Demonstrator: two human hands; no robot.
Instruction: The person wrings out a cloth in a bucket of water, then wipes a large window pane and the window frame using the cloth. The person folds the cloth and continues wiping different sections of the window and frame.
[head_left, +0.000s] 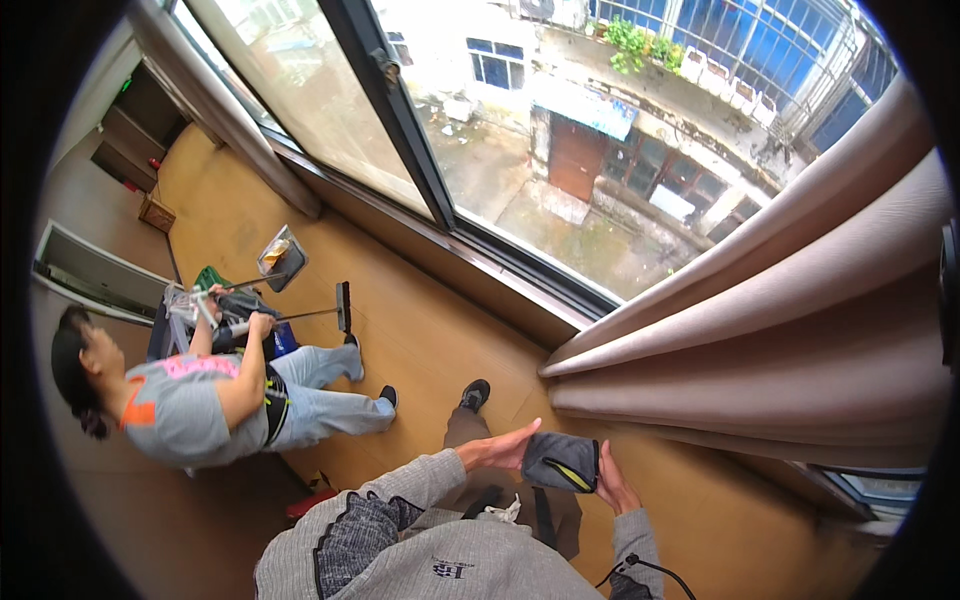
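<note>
A folded dark grey cloth (551, 454) with a yellow-green strip is held up in front of my body, between both hands. My left hand (506, 448) grips its left edge, thumb pointing up along the side. On the opposite edge, my right hand (615, 480) holds it with the palm turned inwards. The wrists are in light grey knit sleeves, and a black cord hangs by the right one. Below the cloth are my brown trousers and one dark shoe (474, 395) on the floor.
To the left, another person (187, 405) holds a broom (343, 307) and a long-handled dustpan (283, 259) with litter in it. A sliding window (442, 202) runs ahead, with a pinkish curtain (712, 360) at the right. A small box (156, 214) stands by the far wall.
</note>
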